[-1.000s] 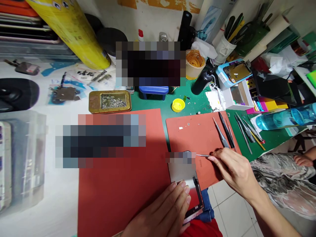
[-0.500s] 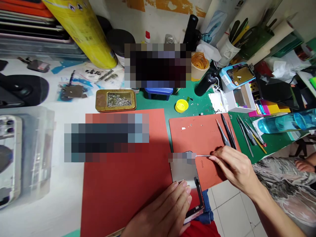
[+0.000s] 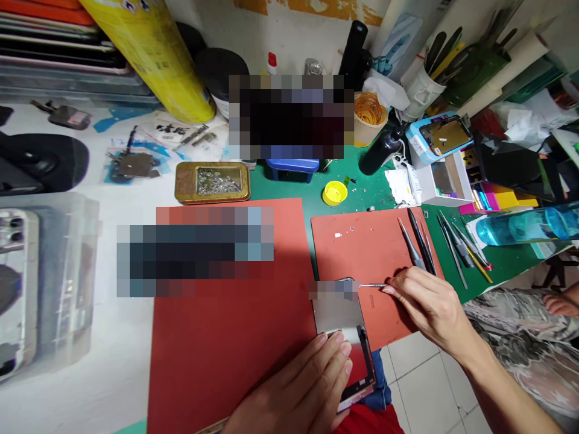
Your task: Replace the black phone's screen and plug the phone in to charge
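A phone screen (image 3: 333,313), silvery on its upper back with a dark frame lower down, lies across the near edge of the right-hand red mat (image 3: 384,241). Its top end is partly blurred out. Over its lower half rest the fingers of my left hand (image 3: 298,380), close together, with the thumb at the near edge, so the hand holds the screen. My right hand (image 3: 429,304) pinches a thin metal pick (image 3: 374,285) between thumb and fingers. The pick points left, its tip at the top right corner of the screen; whether it touches is hidden by the blur.
Tweezers (image 3: 411,244) and other slim tools lie beyond my right hand. A yellow cap (image 3: 335,193), a gold tin (image 3: 212,182) and a black bottle (image 3: 380,150) stand farther back. A larger red mat (image 3: 226,337) spreads left. Another person's hand (image 3: 560,304) shows at right.
The view has shifted very slightly. Both hands, the pick and the phone screen stay practically where they were.
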A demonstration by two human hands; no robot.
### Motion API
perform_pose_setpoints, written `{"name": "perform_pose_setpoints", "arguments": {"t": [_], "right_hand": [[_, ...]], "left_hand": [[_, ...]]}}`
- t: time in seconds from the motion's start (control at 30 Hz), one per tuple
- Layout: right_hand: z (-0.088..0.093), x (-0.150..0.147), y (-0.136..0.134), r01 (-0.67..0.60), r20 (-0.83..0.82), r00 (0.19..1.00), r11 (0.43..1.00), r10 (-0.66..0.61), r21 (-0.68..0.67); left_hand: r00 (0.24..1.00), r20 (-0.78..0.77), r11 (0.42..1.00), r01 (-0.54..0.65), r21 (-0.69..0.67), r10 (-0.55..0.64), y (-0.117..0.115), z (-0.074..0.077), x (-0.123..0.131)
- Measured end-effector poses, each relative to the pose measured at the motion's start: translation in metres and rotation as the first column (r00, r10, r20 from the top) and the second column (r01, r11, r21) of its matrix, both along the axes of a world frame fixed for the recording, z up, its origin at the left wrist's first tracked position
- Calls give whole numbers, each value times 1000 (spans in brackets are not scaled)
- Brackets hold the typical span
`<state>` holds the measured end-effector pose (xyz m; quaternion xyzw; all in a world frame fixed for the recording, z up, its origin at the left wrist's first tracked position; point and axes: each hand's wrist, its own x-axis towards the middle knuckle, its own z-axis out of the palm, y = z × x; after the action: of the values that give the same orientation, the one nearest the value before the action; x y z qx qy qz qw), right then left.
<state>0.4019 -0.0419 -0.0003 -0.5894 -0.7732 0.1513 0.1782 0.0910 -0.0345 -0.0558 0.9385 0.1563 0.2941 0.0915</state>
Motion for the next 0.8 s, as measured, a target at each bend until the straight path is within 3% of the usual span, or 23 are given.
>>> {"name": "perform_pose_setpoints", "arguments": {"t": [0.27, 0.63, 0.8], "right_hand": [[-4, 1, -2, -16, 85, 996, 1000, 15, 13], [-5, -1, 0, -47, 117, 992, 997, 40, 57], [1, 2, 1, -63, 76, 995, 998, 62, 12]], "left_hand": [[999, -33, 1000, 9, 20, -8, 0, 1, -2], [997, -73, 999, 33, 14, -31, 0, 3, -3], [998, -67, 1000, 20, -1, -20, 3, 9, -1]]}}
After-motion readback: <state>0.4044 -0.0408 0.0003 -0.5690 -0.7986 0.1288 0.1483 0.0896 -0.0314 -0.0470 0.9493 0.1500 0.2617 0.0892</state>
